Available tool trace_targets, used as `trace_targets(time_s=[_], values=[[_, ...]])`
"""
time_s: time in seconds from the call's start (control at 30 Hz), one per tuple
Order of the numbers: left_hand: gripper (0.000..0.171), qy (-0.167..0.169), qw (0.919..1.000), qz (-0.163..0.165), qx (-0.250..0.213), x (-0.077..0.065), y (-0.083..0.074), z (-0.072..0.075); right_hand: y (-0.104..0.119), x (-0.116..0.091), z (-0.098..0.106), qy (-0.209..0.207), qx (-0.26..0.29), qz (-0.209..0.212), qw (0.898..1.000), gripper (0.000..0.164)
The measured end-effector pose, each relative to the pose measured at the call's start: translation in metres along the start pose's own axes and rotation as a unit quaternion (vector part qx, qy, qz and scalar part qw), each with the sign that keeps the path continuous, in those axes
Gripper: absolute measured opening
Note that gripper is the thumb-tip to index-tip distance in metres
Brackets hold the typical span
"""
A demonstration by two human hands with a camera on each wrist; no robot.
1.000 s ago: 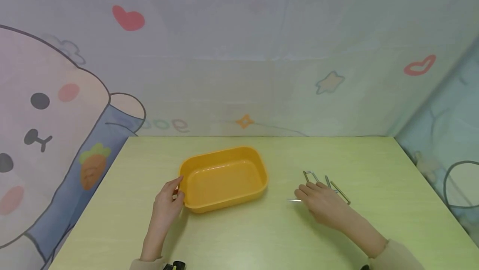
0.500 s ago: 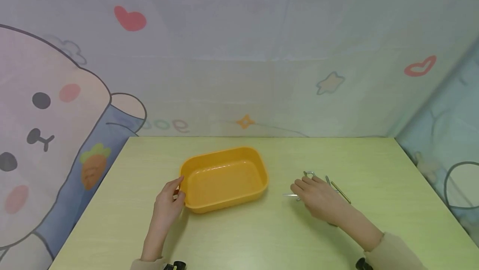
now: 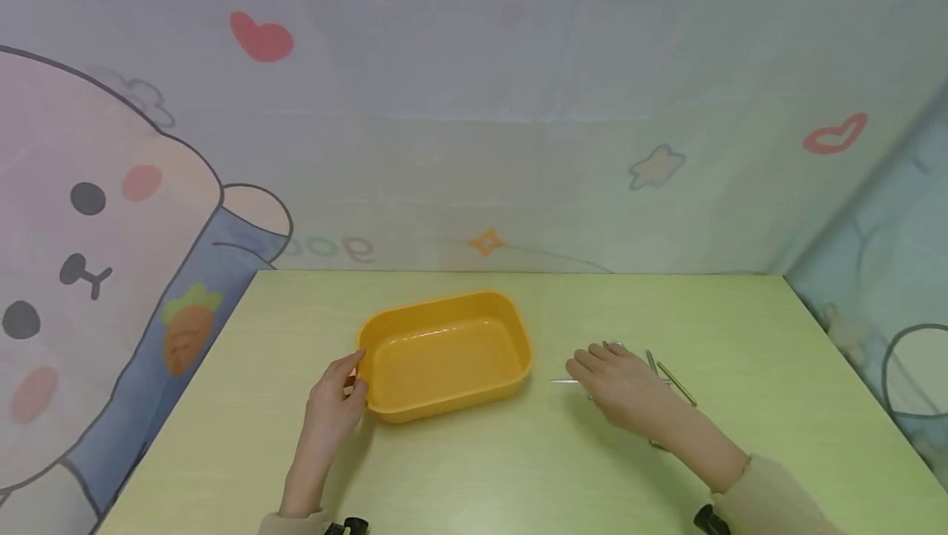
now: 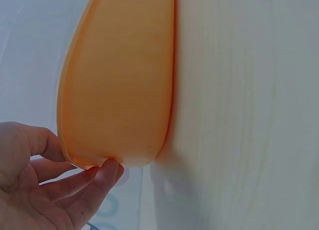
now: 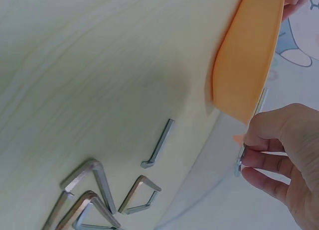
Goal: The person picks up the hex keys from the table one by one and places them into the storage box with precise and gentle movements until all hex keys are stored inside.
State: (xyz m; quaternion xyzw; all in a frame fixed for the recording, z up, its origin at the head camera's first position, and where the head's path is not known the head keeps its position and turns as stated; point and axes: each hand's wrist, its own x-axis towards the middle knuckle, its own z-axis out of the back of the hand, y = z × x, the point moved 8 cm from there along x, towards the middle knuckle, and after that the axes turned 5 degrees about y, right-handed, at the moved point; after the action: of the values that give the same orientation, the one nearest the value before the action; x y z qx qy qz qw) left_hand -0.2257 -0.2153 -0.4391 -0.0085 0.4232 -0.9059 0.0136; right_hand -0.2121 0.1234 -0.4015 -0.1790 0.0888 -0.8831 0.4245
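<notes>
A yellow-orange rectangular tray rests on the table. My left hand holds its left end; in the left wrist view the thumb and fingers pinch the tray's rim. My right hand, right of the tray, pinches a slim metal hex key between thumb and fingertips. Its straight end points left toward the tray, while my fingers cover part of it. Several loose L-shaped hex keys lie on the table under and behind this hand, among them a short one and a longer one.
The pale wood-grain table ends at the back against a printed cloth with hearts and a cartoon bear. Another cloth hangs along the right side. Black wrist gear shows at the right sleeve.
My right hand has moved a little left and away from me with the hex key, uncovering part of the loose keys. My left hand and the tray have stayed put.
</notes>
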Motion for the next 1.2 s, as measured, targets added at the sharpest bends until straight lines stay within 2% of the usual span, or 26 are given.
trace_targets(time_s=[0.37,0.57,1.0,1.2], values=[[0.048,0.002,1.0,-0.006,-0.003,0.002,-0.003,-0.002,-0.002,0.012,0.012,-0.015,-0.003,0.015,1.0,0.028],[0.048,0.002,1.0,-0.005,-0.004,0.002,-0.004,-0.003,0.001,0.021,0.017,-0.027,-0.001,0.025,0.999,0.023],[0.047,-0.005,0.9999,-0.014,0.0,0.0,-0.009,0.0,0.005,0.052,0.018,0.001,-0.002,0.039,0.999,0.02],[0.047,-0.011,0.9998,-0.016,0.002,-0.001,-0.009,0.0,0.007,0.066,0.017,-0.009,-0.002,0.046,0.999,0.021]])
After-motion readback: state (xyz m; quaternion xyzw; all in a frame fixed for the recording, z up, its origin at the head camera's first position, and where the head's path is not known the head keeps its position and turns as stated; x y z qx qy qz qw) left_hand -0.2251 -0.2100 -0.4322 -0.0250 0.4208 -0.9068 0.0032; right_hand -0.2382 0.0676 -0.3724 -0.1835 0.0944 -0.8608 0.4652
